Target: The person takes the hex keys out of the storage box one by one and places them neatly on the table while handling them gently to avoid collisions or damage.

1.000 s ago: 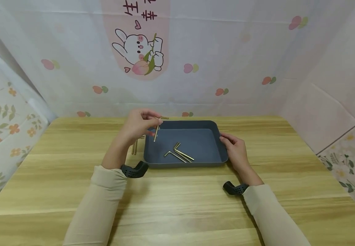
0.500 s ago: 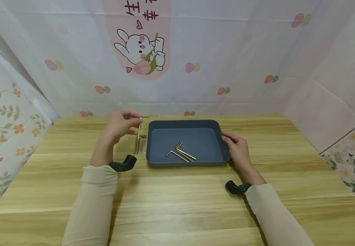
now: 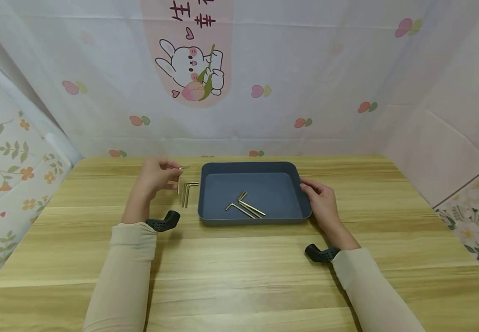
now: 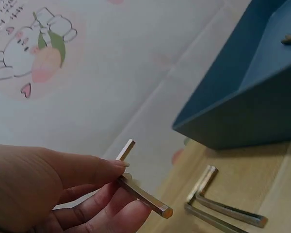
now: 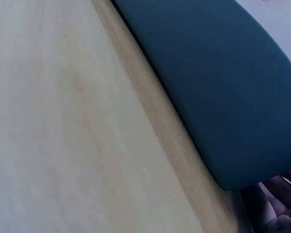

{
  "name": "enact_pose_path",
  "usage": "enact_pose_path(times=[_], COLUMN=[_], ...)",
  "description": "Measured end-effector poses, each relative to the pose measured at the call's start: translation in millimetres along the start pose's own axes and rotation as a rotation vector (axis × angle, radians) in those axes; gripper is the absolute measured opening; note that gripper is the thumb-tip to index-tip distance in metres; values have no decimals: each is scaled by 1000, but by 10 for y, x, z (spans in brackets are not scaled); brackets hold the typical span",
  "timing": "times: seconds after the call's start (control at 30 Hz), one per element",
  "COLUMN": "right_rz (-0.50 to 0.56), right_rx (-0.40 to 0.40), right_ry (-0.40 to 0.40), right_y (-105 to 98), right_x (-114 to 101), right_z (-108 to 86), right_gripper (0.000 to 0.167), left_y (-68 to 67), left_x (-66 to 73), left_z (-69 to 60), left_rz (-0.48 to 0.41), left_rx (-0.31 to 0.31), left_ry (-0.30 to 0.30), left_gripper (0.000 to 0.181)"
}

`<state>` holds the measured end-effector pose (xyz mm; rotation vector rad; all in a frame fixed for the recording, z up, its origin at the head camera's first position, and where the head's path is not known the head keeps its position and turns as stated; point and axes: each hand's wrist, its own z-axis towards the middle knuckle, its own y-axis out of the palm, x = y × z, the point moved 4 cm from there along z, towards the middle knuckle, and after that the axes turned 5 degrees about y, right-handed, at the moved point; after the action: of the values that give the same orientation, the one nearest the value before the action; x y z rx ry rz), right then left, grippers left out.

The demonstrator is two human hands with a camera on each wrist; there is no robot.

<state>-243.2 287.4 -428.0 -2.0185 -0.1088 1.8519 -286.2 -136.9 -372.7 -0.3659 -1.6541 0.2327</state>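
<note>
My left hand (image 3: 153, 179) pinches a brass-coloured L-shaped hex key (image 4: 144, 196) between thumb and fingers, raised above the table left of the tray. Just right of it, two more hex keys (image 3: 187, 194) lie side by side on the table, their short ends close to the tray's left wall. Several hex keys (image 3: 249, 210) lie inside the blue-grey tray (image 3: 254, 222), near its front wall. My right hand (image 3: 321, 203) holds the tray's right wall by thumb and fingers; in the right wrist view its fingers (image 5: 281, 199) are partly hidden beneath the tray corner.
The wooden table (image 3: 239, 276) reaches back to a white curtain (image 3: 322, 69) with a rabbit print. Floral cloth (image 3: 11, 161) hangs at the left and more patterned cloth (image 3: 476, 216) at the right. A black band (image 3: 162, 222) sits on each wrist.
My left hand has moved left, away from over the tray, with the hex key, and has dropped slightly. The two keys on the table are now uncovered. The right hand stays at the tray.
</note>
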Motion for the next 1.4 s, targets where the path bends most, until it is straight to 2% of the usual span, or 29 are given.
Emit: enact_pose_path(times=[0.17, 0.4, 0.67, 0.97, 1.23, 1.4], right_rz=[-17, -30, -21, -20, -20, -18], right_rx=[3, 7, 16, 3, -4, -4], right_ry=[3, 10, 8, 2, 9, 10], right_y=[-10, -21, -17, -12, -6, -6], right_x=[5, 13, 10, 1, 7, 2], right_z=[-8, -17, -8, -14, -16, -16], right_gripper=[41, 41, 39, 42, 43, 43], left_y=[30, 93, 153, 175, 186, 198], left_x=[-125, -227, -297, -269, -231, -210], left_z=[70, 125, 136, 130, 72, 47], left_rz=[7, 94, 63, 139, 220, 245], left_rx=[14, 55, 37, 70, 127, 138], left_ry=[-7, -29, -48, -36, -36, -43], left_gripper=[31, 27, 27, 24, 23, 22])
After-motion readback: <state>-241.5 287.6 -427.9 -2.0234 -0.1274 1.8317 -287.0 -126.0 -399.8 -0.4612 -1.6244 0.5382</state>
